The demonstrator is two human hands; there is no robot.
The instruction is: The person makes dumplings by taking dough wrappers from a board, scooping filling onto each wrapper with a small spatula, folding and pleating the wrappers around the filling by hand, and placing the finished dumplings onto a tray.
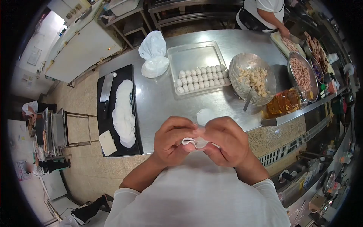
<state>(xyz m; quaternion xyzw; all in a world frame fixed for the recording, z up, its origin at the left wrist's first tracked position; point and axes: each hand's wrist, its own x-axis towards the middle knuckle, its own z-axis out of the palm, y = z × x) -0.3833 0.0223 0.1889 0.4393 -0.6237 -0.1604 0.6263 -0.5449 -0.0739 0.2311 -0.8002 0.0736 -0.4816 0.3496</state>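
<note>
Between my left hand [176, 140] and my right hand [227, 142], a thin white dough wrapper [195, 142] is pinched and folded, its edge curving in a wave. Fingers of both hands press on it close to my chest. Just beyond my fingertips a round white wrapper [205, 115] lies on the metal table [159, 94]. Farther back, a clear plastic tray [194, 53] holds rows of small white dumplings [202, 78]. To its right stands a metal bowl [236, 64] of pale chopped filling [257, 78] with a spoon handle sticking out.
A black board [104, 130] on the left carries a cleaver [107, 87], a white scraper [107, 143] and stacked dough [124, 113]. An oil bottle [286, 102] lies at the right edge, near a bowl of chopped meat [301, 72]. A co-worker [264, 14] stands across the table.
</note>
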